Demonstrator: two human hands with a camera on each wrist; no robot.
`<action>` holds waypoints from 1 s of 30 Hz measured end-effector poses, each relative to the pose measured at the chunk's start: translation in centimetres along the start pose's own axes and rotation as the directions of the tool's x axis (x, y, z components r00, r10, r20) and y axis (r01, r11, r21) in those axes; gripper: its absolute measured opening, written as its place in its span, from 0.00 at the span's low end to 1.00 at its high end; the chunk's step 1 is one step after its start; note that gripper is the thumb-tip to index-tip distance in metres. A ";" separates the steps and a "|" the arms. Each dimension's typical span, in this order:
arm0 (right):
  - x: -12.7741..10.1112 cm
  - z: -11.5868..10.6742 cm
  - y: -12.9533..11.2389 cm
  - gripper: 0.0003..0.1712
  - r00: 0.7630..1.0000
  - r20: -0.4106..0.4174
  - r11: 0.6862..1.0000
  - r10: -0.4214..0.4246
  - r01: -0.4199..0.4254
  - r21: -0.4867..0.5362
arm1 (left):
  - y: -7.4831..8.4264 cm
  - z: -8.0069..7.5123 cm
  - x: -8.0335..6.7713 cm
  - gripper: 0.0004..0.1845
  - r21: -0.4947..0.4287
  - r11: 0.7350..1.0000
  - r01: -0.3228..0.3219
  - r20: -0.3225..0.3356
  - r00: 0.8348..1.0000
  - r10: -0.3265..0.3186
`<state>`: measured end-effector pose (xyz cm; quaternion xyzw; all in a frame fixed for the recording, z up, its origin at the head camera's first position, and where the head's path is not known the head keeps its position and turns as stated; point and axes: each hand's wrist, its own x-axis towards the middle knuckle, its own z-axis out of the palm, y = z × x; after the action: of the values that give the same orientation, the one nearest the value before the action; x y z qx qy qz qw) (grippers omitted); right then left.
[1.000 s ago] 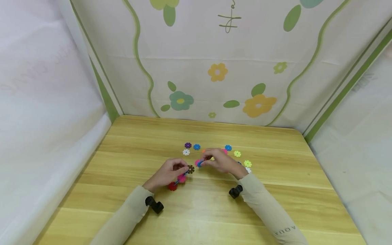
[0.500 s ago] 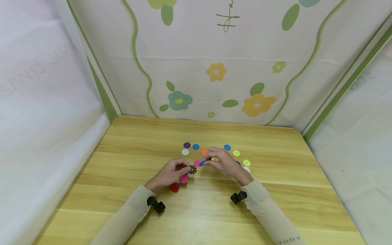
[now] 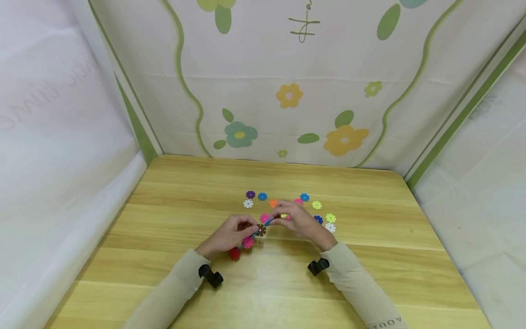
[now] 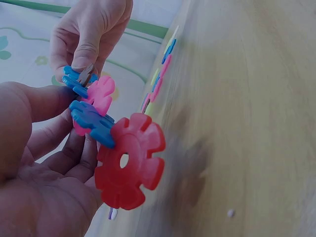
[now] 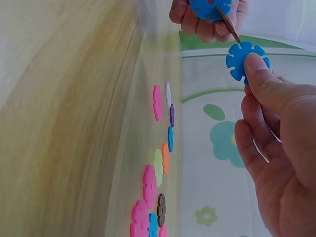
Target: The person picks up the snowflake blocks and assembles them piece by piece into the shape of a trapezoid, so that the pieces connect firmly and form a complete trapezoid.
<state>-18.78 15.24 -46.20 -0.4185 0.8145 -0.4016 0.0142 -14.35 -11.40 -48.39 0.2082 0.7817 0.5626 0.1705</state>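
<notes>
Your left hand (image 3: 230, 233) grips a joined cluster (image 4: 116, 143) of red, blue and pink discs above the bench (image 3: 164, 274); your right hand (image 3: 297, 219) pinches a blue disc (image 5: 245, 60), meeting the cluster's brown one. Many loose discs (image 3: 316, 205) remain unjoined beyond.

left hand (image 3: 230, 233) fingers curled, right hand (image 3: 297, 219) pinching, fingertips meeting
</notes>
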 end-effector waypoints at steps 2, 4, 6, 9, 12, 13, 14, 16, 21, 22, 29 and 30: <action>0.0 0.1 0.0 0.07 1.000 0.007 1.000 -0.008 0.008 -0.003 | 0.0 0.1 0.0 0.13 0.001 1.000 -0.002 0.003 1.000 0.002; 0.0 0.1 0.0 0.07 1.000 0.008 1.000 -0.024 0.024 -0.015 | 0.0 0.1 0.0 0.13 0.002 1.000 -0.007 0.004 1.000 0.007; 0.0 0.2 -0.1 0.07 0.998 0.002 0.998 -0.057 0.057 -0.029 | -0.1 0.2 0.0 0.13 0.004 1.000 -0.012 0.002 1.000 0.012; 0.1 0.3 -0.1 0.07 0.993 -0.020 0.992 -0.116 0.115 -0.057 | 0.0 0.3 0.0 0.12 0.002 1.000 -0.023 -0.009 1.000 0.023; 0.2 0.5 0.0 0.07 0.980 -0.062 0.980 -0.187 0.181 -0.085 | 0.1 0.4 0.0 0.12 -0.005 1.000 -0.028 -0.031 0.999 0.028; 0.3 0.6 0.0 0.07 0.975 -0.078 0.975 -0.210 0.203 -0.095 | 0.1 0.5 0.1 0.11 -0.010 0.999 -0.031 -0.042 0.999 0.030; 0.3 0.7 0.1 0.07 0.968 -0.094 0.969 -0.235 0.225 -0.105 | 0.2 0.5 0.1 0.11 -0.014 0.999 -0.031 -0.051 0.998 0.030; 0.4 1.0 0.2 0.07 0.953 -0.121 0.955 -0.278 0.262 -0.137 | 0.2 0.7 0.1 0.10 -0.023 0.999 -0.035 -0.073 0.997 0.033; 0.1 1.7 0.5 0.07 0.933 -0.129 0.925 -0.336 0.301 -0.231 | -0.2 1.0 0.1 0.09 -0.017 0.999 -0.040 -0.086 0.996 0.039; 0.0 1.8 0.5 0.07 0.933 -0.120 0.922 -0.339 0.304 -0.239 | -0.3 1.1 0.1 0.09 -0.009 0.999 -0.037 -0.077 0.996 0.036; -0.5 1.4 0.1 0.06 0.953 -0.036 0.941 -0.300 0.290 -0.175 | -0.5 0.8 -0.3 0.12 0.000 1.000 0.021 -0.014 1.000 -0.021; -0.6 1.2 0.1 0.06 0.957 -0.031 0.947 -0.288 0.280 -0.160 | -0.4 0.7 -0.3 0.13 -0.012 0.999 0.030 -0.006 1.000 -0.030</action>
<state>-18.03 14.87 -47.29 -0.5201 0.7745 -0.3464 -0.0981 -13.78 -11.05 -48.98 0.1935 0.7820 0.5652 0.1778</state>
